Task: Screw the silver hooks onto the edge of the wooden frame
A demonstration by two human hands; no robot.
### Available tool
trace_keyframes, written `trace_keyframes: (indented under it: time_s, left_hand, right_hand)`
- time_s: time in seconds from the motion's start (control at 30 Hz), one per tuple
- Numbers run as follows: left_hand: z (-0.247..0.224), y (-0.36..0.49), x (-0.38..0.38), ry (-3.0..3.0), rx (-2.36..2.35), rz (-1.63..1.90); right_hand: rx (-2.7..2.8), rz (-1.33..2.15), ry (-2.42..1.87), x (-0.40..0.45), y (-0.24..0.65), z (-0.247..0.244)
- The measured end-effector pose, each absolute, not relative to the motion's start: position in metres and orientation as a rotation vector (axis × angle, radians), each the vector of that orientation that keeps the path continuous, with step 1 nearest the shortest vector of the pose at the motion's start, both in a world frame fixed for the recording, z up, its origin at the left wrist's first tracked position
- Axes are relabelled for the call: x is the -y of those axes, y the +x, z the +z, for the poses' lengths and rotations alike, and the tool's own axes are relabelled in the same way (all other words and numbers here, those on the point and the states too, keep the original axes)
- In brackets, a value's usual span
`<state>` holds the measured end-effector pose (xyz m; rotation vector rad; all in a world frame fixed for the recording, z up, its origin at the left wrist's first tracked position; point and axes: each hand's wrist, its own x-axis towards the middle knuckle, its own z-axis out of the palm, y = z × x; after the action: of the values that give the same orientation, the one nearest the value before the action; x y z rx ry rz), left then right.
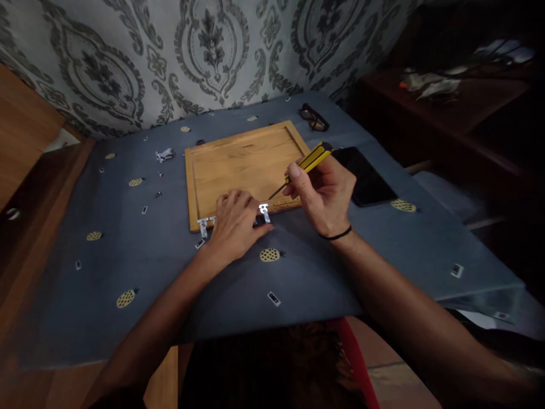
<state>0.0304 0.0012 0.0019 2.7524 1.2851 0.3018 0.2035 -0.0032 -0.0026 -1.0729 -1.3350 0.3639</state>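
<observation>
A framed wooden panel (242, 167) lies flat on the table. My left hand (236, 224) bears down on its near edge, fingers bent over the top and thumb out along the front side. Just right of that thumb a shiny metal hinge (264, 211) sits on the edge. Another hinge (203, 226) is at the panel's near left corner, left of my hand. My right hand (326, 193) is closed around a screwdriver (313, 159) with a yellow and black handle. Its thin shaft slants down left, the tip close above the right hinge; contact I cannot tell.
A loose metal hinge (164, 154) and small screws (158, 194) lie left of the panel. Behind it are dark glasses (314, 117). A black tablet-like slab (364, 176) rests by my right hand. Blue pineapple-print cloth (170, 295) covers the table, against a patterned wall (162, 62).
</observation>
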Motion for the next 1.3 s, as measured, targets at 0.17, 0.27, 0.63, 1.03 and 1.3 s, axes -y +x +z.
trace_keyframes:
  time_s: [0.17, 0.27, 0.63, 1.03, 1.3]
  left_hand:
    - [0.0015, 0.0298, -0.0014, 2.738, -1.277, 0.339]
    - [0.0014, 0.03, -0.0013, 2.73, -1.276, 0.339]
    - [0.0008, 0.0301, -0.0026, 2.744, -1.289, 0.314]
    - [-0.0014, 0.0296, -0.0022, 2.753, -1.29, 0.311]
    - [-0.0011, 0.0303, -0.0015, 2.755, -1.313, 0.317]
  right_hand:
    - [1.328, 0.343, -1.08, 0.0033, 0.2034, -0.0019]
    - [1.32, 0.353, -1.094, 0.0037, 0.2038, -0.0019]
    - [1.377, 0.437, -1.079, 0.0051, 0.2017, -0.0026]
    - [1.467, 0.494, -1.056, 0.004, 0.2005, -0.0093]
    - [1.492, 0.481, -1.072, 0.0036, 0.2013, -0.0106]
